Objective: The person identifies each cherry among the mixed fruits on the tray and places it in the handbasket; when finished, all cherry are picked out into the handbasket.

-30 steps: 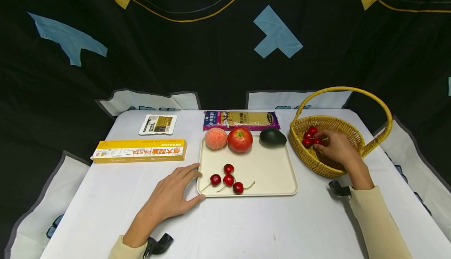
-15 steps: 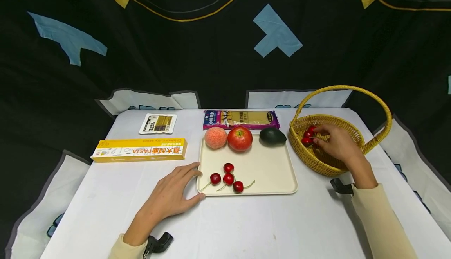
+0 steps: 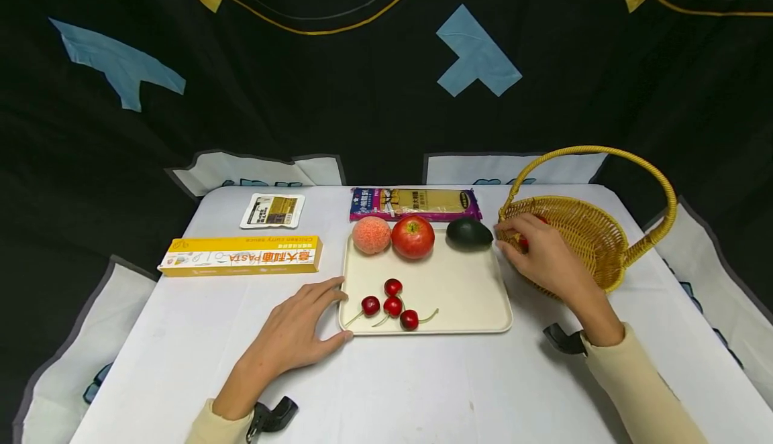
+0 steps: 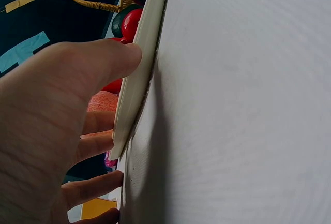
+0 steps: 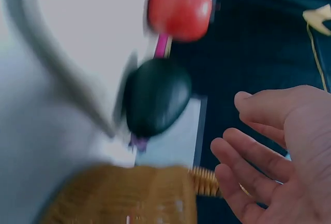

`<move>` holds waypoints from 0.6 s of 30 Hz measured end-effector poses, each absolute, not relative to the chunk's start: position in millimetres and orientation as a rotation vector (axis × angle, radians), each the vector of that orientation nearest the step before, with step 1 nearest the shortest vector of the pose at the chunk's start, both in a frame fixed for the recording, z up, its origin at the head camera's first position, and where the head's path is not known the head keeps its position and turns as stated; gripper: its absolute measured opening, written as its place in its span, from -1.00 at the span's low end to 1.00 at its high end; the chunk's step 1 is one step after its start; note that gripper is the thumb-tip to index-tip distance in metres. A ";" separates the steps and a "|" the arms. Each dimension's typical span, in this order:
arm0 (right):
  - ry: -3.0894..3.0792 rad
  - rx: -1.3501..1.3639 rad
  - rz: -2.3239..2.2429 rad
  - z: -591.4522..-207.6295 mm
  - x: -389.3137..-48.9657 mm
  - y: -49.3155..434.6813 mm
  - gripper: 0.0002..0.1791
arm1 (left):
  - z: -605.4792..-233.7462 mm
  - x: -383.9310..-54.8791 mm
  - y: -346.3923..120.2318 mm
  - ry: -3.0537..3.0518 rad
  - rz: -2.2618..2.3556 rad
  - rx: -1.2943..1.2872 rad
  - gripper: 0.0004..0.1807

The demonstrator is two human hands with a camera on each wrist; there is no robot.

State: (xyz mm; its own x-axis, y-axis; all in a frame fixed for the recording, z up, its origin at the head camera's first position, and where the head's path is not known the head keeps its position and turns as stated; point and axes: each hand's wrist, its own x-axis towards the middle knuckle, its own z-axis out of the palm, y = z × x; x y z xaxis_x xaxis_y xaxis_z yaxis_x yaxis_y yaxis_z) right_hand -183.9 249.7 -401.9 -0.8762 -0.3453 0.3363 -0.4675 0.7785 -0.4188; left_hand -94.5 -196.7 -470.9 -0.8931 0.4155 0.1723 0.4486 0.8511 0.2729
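My left hand [image 3: 290, 330] rests at the near left corner of a cream tray [image 3: 459, 290], its thumb and fingers spread and touching the rim. Several stemmed cherries [image 3: 392, 306] lie at the tray's front left. Along its back edge sit a rough pinkish peach [image 3: 371, 235], a red apple [image 3: 413, 237] and a dark green avocado [image 3: 469, 233]. My right hand [image 3: 546, 256] is over the left rim of a wicker basket [image 3: 594, 229], hiding most of the cherries inside. In the right wrist view that hand [image 5: 279, 157] has loosely bent fingers with nothing between them.
A purple-edged pasta packet [image 3: 417, 204] lies behind the tray. To the left are a yellow pasta box [image 3: 241, 256] and a small white sachet [image 3: 273, 211]. The basket's tall handle [image 3: 667, 196] arches over its opening. A dark curtain [image 3: 386, 108] hangs behind the table.
My right hand has come away from the cherries in the basket, leftward to the rim near the avocado. The left hand and the tray's contents have stayed as they were.
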 end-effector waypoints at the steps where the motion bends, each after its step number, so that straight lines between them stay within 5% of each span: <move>1: -2.731 0.653 0.748 -402.3 -181.7 244.8 -0.67 | -470.8 -94.8 -196.7 -2.920 -0.470 -0.683 -0.33; 18: -2.760 0.870 0.764 -414.9 -161.0 188.6 -0.59 | -471.4 -94.8 -197.9 -2.906 -0.472 -0.688 -0.33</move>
